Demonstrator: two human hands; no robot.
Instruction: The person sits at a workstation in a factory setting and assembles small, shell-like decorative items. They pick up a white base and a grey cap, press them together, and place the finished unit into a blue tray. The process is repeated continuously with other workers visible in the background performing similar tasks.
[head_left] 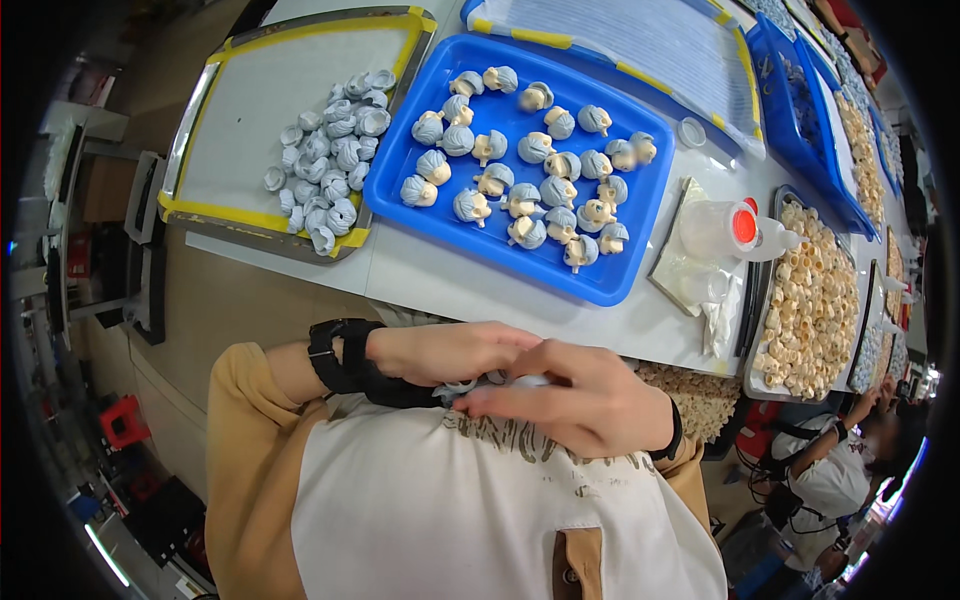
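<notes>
My left hand [450, 352] and my right hand [580, 400] are pressed together close to my chest, below the table edge. Between their fingers sits a small pale grey-white piece [528, 381], mostly hidden. A black band wraps my left wrist [340, 355]. Beyond the hands, a blue tray [620, 285] holds several small doll heads with grey-blue hair [520, 170]. A metal tray with yellow tape edges [230, 120] at the left carries a heap of loose grey hair pieces [330, 150].
A clear squeeze bottle with a red cap [735, 228] lies on a cloth right of the blue tray. A tray of bare beige heads [815, 300] stands further right. Another person [830, 470] sits at the lower right. More trays and blue bins line the back.
</notes>
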